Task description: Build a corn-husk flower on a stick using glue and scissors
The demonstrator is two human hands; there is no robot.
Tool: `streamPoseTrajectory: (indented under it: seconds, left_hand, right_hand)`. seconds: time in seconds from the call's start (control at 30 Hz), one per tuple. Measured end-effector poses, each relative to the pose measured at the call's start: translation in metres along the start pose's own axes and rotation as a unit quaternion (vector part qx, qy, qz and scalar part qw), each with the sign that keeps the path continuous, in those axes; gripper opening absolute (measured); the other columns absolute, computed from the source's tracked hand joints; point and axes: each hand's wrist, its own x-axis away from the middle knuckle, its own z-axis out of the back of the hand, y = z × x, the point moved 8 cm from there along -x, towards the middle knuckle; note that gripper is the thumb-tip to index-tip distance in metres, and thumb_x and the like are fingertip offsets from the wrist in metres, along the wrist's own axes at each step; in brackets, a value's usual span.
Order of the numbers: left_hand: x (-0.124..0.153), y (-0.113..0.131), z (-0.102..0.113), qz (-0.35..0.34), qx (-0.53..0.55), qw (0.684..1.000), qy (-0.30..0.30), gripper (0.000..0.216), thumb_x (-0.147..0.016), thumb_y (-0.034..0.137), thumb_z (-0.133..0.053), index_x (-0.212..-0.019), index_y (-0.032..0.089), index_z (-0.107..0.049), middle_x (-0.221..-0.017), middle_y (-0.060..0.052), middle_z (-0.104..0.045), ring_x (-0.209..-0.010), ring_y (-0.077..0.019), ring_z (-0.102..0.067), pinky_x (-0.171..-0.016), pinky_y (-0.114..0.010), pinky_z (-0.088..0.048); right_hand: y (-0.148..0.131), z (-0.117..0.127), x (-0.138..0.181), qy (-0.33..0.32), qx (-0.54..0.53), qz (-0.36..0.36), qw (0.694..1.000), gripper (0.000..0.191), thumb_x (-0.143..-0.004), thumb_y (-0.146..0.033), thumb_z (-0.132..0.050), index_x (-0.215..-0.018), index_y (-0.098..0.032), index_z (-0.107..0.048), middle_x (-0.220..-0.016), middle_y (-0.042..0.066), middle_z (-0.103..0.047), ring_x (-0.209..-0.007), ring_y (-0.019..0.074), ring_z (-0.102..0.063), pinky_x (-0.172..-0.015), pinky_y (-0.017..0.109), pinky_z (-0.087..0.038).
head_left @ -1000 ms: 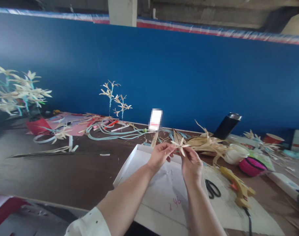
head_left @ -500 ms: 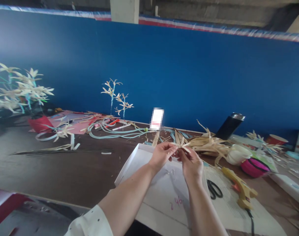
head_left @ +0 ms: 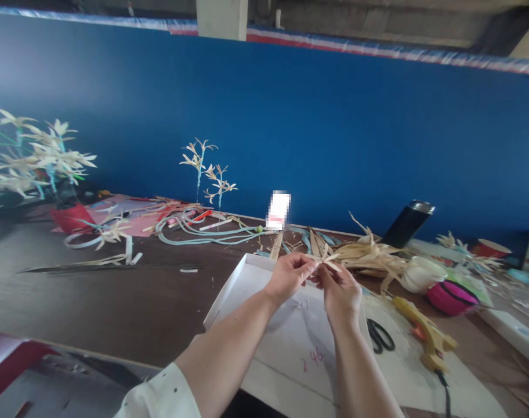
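Over a white box lid [head_left: 229, 290], both hands meet at a small pale flower [head_left: 326, 255] with narrow, husk-like petals. My left hand [head_left: 290, 274] pinches its left side between thumb and fingertips. From the right, my right hand [head_left: 341, 287] grips its base, with the fingers closed and partly hiding it. Small white scraps [head_left: 301, 304] lie in the lid below. Beyond the hands is a heap of dry tan husks [head_left: 369, 255]. To the right of my right forearm are black scissor handles [head_left: 380, 335].
A yellow glue gun [head_left: 425, 334] with a cord lies at right, near a pink pouch [head_left: 451, 297] and a tilted black flask [head_left: 408, 223]. Pale blue tubing [head_left: 203, 241] curls at the back. Finished-looking husk flowers [head_left: 51, 154] rise from a red pot [head_left: 71, 219] at left.
Both hands stay on the flower, with only a very slight shift of the fingers. The surrounding things look unmoved.
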Motion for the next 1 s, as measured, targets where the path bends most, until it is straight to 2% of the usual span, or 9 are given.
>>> streamPoseTrajectory:
  seconds: [0.33, 0.47, 0.6, 0.73, 0.87, 1.0]
  left_hand:
    - [0.002, 0.002, -0.004, -0.005, -0.012, 1.000, -0.021, 0.037, -0.072, 0.046, -0.067, -0.067, 0.012, -0.056, -0.057, -0.002, -0.058, -0.050, -0.0073, -0.050, -0.046, -0.019, -0.035]
    - [0.002, 0.002, -0.003, -0.004, -0.018, 1.000, -0.016, 0.039, -0.071, 0.049, -0.067, -0.067, 0.012, -0.056, -0.056, -0.001, -0.057, -0.049, -0.0076, -0.049, -0.045, -0.020, -0.035]
    - [0.004, 0.004, -0.006, -0.001, -0.026, 0.999, -0.039, 0.044, -0.072, 0.055, -0.063, -0.069, 0.011, -0.060, -0.061, -0.003, -0.061, -0.051, -0.0081, -0.049, -0.045, -0.020, -0.036]
    - [0.005, -0.001, -0.008, 0.033, -0.009, 0.997, -0.063, 0.054, -0.075, 0.061, -0.057, -0.075, 0.009, -0.067, -0.067, -0.008, -0.064, -0.053, -0.0086, -0.048, -0.044, -0.020, -0.035]
    - [0.007, -0.011, -0.013, 0.090, 0.020, 0.990, -0.106, 0.063, -0.076, 0.066, -0.051, -0.081, 0.007, -0.070, -0.075, -0.013, -0.068, -0.047, -0.0070, -0.047, -0.043, -0.022, -0.030]
    - [0.008, -0.013, -0.017, 0.102, 0.029, 0.986, -0.130, 0.062, -0.075, 0.066, -0.053, -0.084, 0.007, -0.070, -0.069, -0.011, -0.068, -0.041, -0.0054, -0.043, -0.041, -0.022, -0.027]
  right_hand:
    - [-0.002, 0.002, 0.001, 0.011, 0.025, -0.003, 1.000, 0.033, -0.066, -0.045, -0.071, -0.076, -0.014, -0.068, -0.047, -0.001, -0.056, -0.041, 0.0130, -0.052, -0.038, 0.022, -0.036]
    - [-0.005, 0.002, 0.002, 0.017, 0.024, -0.001, 1.000, 0.034, -0.065, -0.046, -0.071, -0.076, -0.014, -0.068, -0.048, -0.001, -0.055, -0.041, 0.0127, -0.051, -0.039, 0.022, -0.036]
    - [-0.009, 0.005, 0.003, 0.041, 0.039, 0.001, 0.998, 0.035, -0.065, -0.047, -0.071, -0.076, -0.014, -0.067, -0.051, -0.001, -0.057, -0.043, 0.0119, -0.049, -0.042, 0.023, -0.036]
    - [-0.008, 0.013, 0.003, 0.072, 0.068, 0.026, 0.995, 0.036, -0.066, -0.050, -0.071, -0.074, -0.015, -0.067, -0.051, -0.002, -0.055, -0.046, 0.0112, -0.048, -0.045, 0.023, -0.036]
    - [-0.002, 0.020, 0.002, 0.103, 0.082, 0.051, 0.990, 0.037, -0.066, -0.051, -0.070, -0.079, -0.016, -0.069, -0.058, 0.000, -0.060, -0.052, 0.0137, -0.053, -0.051, 0.025, -0.040]
    - [0.002, 0.022, 0.003, 0.102, 0.078, 0.069, 0.989, 0.037, -0.066, -0.049, -0.070, -0.082, -0.016, -0.070, -0.064, 0.003, -0.063, -0.056, 0.0159, -0.055, -0.052, 0.027, -0.041]
